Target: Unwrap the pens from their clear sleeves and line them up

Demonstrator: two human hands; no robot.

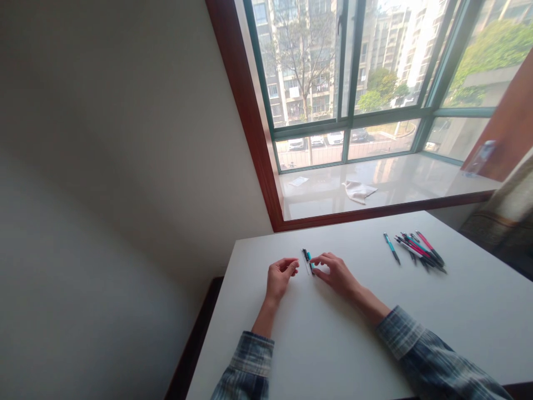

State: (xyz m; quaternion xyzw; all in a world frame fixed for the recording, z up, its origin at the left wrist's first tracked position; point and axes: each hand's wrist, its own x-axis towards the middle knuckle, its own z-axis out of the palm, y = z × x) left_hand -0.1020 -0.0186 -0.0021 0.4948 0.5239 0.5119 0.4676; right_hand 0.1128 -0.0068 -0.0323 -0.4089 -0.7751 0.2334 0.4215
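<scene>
I see a teal pen [309, 260] lying on the white table [325, 344], near its far left part, with a thin pale stick-like part [307, 263] just beside it on the left, possibly a refill, too small to tell; right hand [335, 273] sits at the pen, fingertips [315, 271] curled in and touching its near end and side, thumb and index close together around it, though I can't tell if it's truly pinched or just touched; left hand [280, 276] rests on the table just left of the pen, fingers loosely curled toward the thumb, nothing visible between them, tips near the pale part but apparently apart from it; both forearms come in from the near edge in blue plaid sleeves [420, 347]; well to the right on the same table, a loose bunch of pens [420, 250], pink, teal and dark, with one teal pen [391, 248] lying slightly apart on its left; beyond the table, a stone windowsill [400, 186] with a crumpled white cloth [358, 191] and a small paper scrap [298, 181]; window [345, 72] above it.
</scene>
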